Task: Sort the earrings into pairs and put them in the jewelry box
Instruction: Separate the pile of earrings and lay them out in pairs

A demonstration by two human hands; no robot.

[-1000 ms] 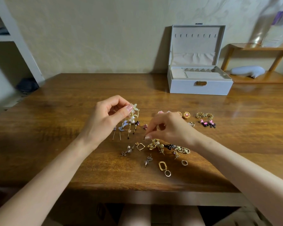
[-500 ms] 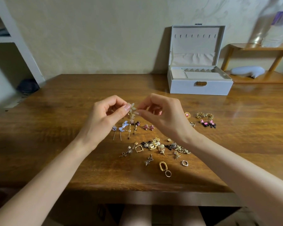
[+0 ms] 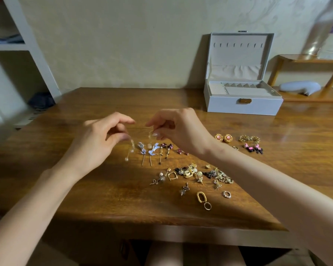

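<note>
Both forearms (image 3: 37,204) are bare right up to the wrists, one at 7 o'clock, the other at 4 o'clock. The left hand (image 3: 102,139) and right hand (image 3: 181,133) are slim and long-fingered. The right thumb's nail (image 3: 154,134) is long with pale, glossy polish. Bare knees (image 3: 161,255) show at 6 o'clock.

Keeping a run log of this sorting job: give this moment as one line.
left hand: pinches drop earring | right hand: pinches second drop earring | jewelry box: lid open | unsorted earrings: heaped, untouched

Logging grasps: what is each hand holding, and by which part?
The left hand pinches a pale drop earring by its top end; the right hand pinches a second drop earring likewise.
</note>
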